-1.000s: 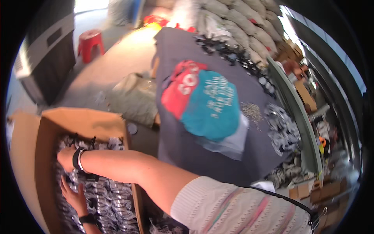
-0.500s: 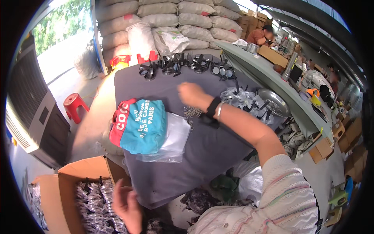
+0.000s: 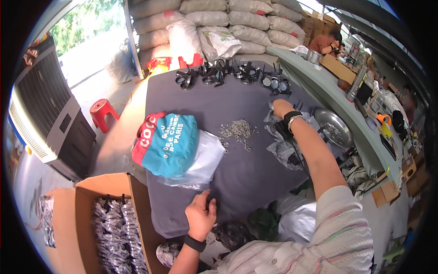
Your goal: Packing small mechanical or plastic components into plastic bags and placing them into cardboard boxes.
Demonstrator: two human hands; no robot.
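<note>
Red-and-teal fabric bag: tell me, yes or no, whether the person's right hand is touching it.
No, the right hand is at the clear plastic-wrapped items, well to the right of the bag.

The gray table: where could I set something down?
The near gray cloth, right of the clear plastic bags and in front of the metal links; also between the teal-and-red bag and the black round pieces. Crowded: the far edge and right side, with bagged parts by the right hand.

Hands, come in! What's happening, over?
Right hand at plastic-wrapped parts. Left hand near table edge, seemingly empty. Metal pieces heaped left of right hand.
</note>
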